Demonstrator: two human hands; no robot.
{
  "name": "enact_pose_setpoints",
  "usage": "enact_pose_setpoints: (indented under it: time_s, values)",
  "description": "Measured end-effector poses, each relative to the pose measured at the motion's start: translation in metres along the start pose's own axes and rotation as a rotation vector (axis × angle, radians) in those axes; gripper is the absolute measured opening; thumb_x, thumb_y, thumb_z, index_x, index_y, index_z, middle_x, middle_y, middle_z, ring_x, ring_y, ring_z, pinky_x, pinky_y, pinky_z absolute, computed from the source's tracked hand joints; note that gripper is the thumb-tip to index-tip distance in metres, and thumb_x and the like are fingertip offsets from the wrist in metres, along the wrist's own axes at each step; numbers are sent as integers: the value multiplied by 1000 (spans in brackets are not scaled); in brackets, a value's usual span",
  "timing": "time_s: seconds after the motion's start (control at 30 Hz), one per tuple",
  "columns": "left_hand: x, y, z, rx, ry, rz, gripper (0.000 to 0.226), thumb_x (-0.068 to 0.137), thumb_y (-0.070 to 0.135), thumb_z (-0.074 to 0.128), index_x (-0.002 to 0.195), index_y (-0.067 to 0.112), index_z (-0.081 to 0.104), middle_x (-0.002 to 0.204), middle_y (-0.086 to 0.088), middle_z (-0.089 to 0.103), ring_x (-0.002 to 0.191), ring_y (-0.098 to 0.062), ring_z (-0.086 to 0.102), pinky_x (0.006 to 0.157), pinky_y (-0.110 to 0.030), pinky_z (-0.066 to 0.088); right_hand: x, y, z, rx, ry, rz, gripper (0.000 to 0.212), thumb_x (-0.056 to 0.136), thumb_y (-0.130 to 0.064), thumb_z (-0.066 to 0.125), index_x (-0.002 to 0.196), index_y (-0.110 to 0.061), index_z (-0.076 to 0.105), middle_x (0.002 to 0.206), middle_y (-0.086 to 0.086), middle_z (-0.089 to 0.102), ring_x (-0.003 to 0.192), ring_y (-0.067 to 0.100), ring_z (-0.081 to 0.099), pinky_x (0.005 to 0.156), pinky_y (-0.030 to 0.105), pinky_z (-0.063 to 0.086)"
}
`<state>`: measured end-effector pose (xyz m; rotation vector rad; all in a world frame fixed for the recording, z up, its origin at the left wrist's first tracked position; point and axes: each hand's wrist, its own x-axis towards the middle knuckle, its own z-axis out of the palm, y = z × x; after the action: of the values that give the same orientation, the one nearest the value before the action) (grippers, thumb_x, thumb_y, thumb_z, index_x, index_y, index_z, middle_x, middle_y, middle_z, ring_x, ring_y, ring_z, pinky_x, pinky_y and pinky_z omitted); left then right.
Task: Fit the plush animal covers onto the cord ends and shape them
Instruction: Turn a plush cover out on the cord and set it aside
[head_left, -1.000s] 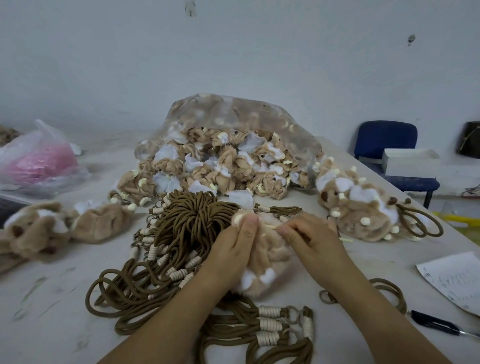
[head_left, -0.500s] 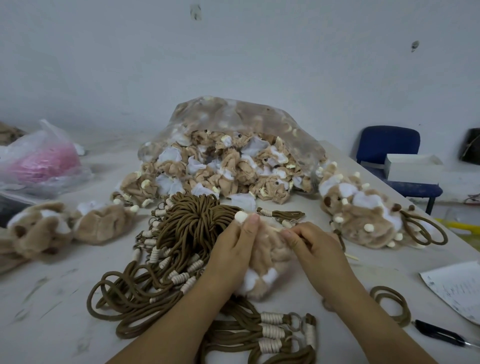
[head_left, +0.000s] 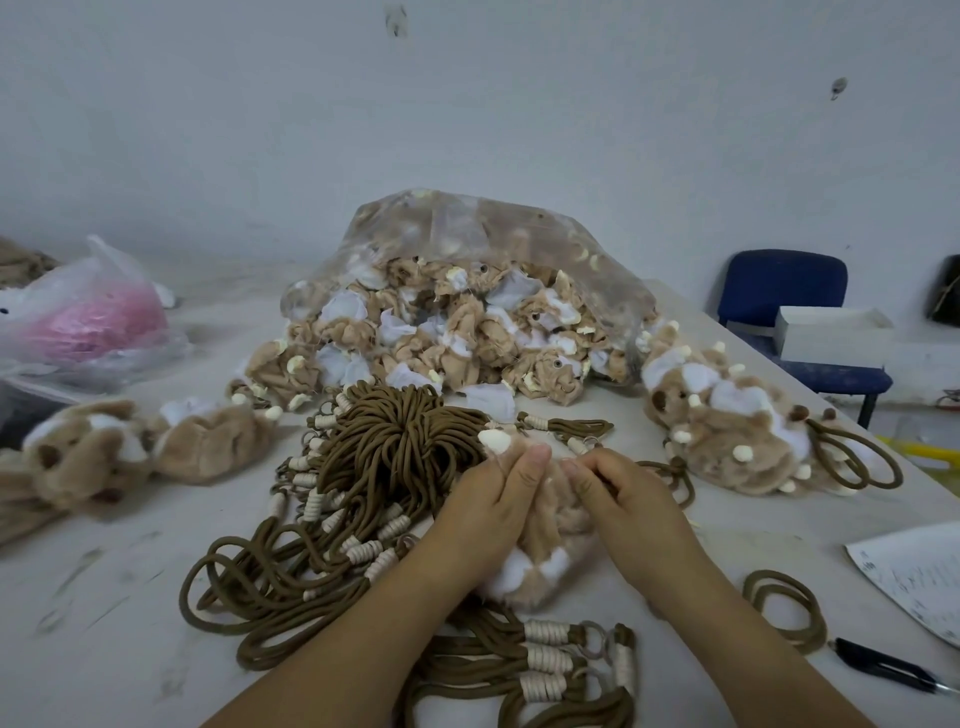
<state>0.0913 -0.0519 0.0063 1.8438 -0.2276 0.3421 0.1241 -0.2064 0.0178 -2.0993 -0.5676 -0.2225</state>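
Cover: one tan-and-white plush cover (head_left: 535, 571) sat at the centre of the table (head_left: 104, 597), between both hands, at four o'clock from the cord bundle (head_left: 400, 447).
Left hand: the left hand (head_left: 488, 514) wrapped round the cover's left flank, fingers closed on the fur, tips up by a cream nub (head_left: 493, 440).
Right hand: the right hand (head_left: 623, 499) pinched the cover's top edge, fingers curled in tight.
Cord end: hidden under fur and fingers; could not tell whether it was seated inside.
Risk, snag: loose cords (head_left: 545, 660) lay between the forearms at six o'clock. A pull on the cover would likely drag neighbours along and knot them.
Risk, skew: both hands held the same upper end, so a hard tug might twist the cover off-centre or strain a seam.
Risk, mix-up: finished pieces (head_left: 727, 431) at two o'clock and the open bag (head_left: 467, 312) at twelve sat close. A dropped cover could land among either.
Risk, pen: pen (head_left: 883, 667) at four o'clock, near the right forearm; a sweep could knock it off.
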Motion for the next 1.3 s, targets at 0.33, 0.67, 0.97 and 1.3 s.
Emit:
enact_pose_setpoints:
  time_s: [0.33, 0.67, 0.97, 1.3]
  values:
    - [-4, -2, -2, 3, 201, 37, 51, 87, 66, 39, 76, 20, 57, 61, 15, 56, 57, 0, 51, 55, -18, 43, 0, 2, -1, 67, -30, 39, 27, 94, -36, 52, 75, -17, 60, 70, -1, 63, 67, 8, 55, 61, 22, 40]
    - [-1, -1, -9, -13, 280, 79, 50, 86, 66, 43, 91, 19, 62, 81, 5, 65, 71, -11, 61, 63, -26, 49, 4, 5, -13, -121, 70, -93, 34, 81, -62, 41, 65, -34, 53, 68, -20, 56, 69, 4, 54, 78, 40, 43]
    - [-5, 2, -5, -92, 124, 34, 36, 86, 54, 47, 67, 29, 65, 56, 10, 62, 53, -1, 58, 52, -14, 45, 5, 2, -15, -112, 0, -186, 23, 85, -54, 45, 70, -41, 56, 76, -22, 59, 79, 1, 54, 82, 36, 40]
    - [-2, 5, 5, 23, 124, -45, 65, 92, 64, 36, 82, 8, 68, 74, -19, 69, 73, -30, 68, 71, -49, 54, 1, 3, 1, 143, -70, 4, 26, 95, -28, 53, 70, -22, 58, 61, -16, 58, 56, -4, 49, 53, 11, 38]
